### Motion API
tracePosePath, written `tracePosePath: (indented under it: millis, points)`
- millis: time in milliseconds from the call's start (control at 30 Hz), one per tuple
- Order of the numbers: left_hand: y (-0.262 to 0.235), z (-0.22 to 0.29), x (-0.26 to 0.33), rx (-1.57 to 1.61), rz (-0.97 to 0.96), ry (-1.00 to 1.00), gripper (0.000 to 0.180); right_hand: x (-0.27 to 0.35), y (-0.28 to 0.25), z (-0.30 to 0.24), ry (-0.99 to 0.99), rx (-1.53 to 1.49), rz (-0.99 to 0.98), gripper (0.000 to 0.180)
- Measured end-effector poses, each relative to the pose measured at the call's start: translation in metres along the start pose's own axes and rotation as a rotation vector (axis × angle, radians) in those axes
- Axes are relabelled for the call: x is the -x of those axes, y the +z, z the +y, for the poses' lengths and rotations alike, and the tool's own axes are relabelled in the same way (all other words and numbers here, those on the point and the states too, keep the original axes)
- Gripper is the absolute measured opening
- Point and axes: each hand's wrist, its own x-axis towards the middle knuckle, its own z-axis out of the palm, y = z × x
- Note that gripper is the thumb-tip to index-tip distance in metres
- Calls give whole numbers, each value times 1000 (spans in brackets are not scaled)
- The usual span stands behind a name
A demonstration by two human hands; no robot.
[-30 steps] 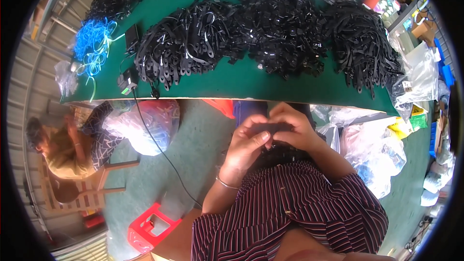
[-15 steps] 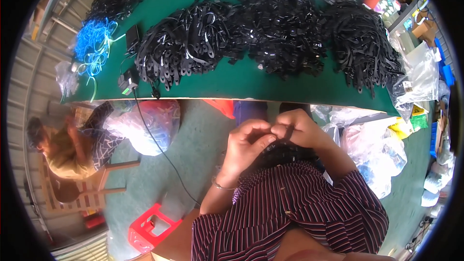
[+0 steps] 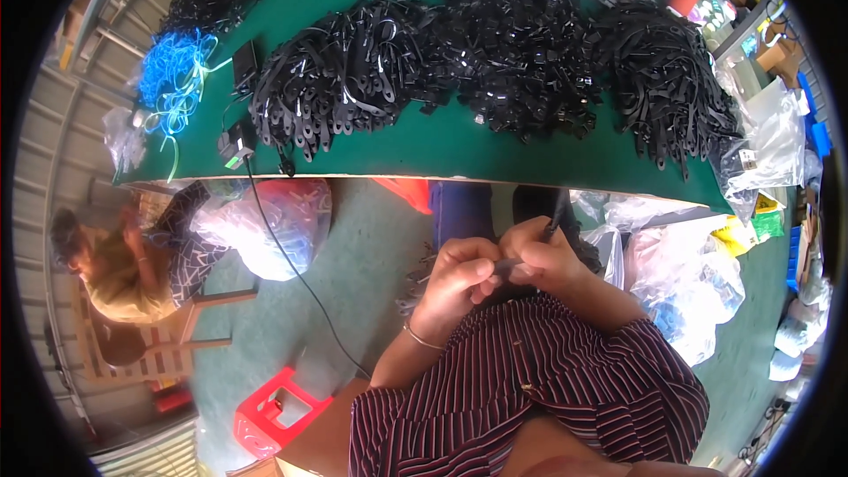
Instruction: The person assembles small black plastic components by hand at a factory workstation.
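At the far left of the frame another person [image 3: 110, 269] sits low on a wooden chair [image 3: 155, 349], well apart from you. Just right of them, at the lower left, a red plastic stool [image 3: 274, 411] stands on the floor. Above, the green bench [image 3: 442, 146] runs across the upper half of the frame: blue cords [image 3: 177, 75] lie at its upper left end, and heaps of black straps [image 3: 495, 44] cover most of its top. A black cable [image 3: 296, 269] drops from the bench's left edge down to the floor, passing a clear plastic bag [image 3: 265, 221] under the bench.

At centre frame, below the bench edge, your left hand [image 3: 455, 278] is curled shut, its fingers [image 3: 473, 256] pinching the near end of a black strap [image 3: 555, 216]. Just to its right your right hand [image 3: 548, 256] touches the left one and is closed on the same strap, whose free end sticks up above your knuckles. A thin bangle [image 3: 422, 337] sits on your left wrist, and your striped sleeves fill the lower centre.

To the right of your hands more clear bags [image 3: 680, 278] are piled on the floor.
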Motion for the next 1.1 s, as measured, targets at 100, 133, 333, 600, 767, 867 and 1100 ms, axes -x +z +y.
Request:
tracePosePath:
  millis: [100, 133, 333, 600, 767, 867, 1100]
  points:
    - [5, 1, 0, 84, 48, -5, 27, 0, -3, 2, -37, -132, -38, 25]
    - [7, 2, 1, 62, 86, -9, 27, 1, -7, 1, -43, 57, -3, 19]
    - [7, 13, -2, -343, 88, -10, 28, -13, -4, -13, -297, 718, -83, 26]
    - [9, 21, 6, -584, 127, 20, 30, -11, -12, -11, -346, 649, -19, 26]
    - [6, 21, 6, -435, 55, -10, 32, -9, -10, -6, -289, 473, -6, 25]
    - [1, 18, 6, -300, 6, -21, 34, -8, -12, -3, -252, 417, 11, 24]
    - [-3, 14, 4, -165, 5, -5, 29, -10, -11, -8, -280, 469, -10, 25]
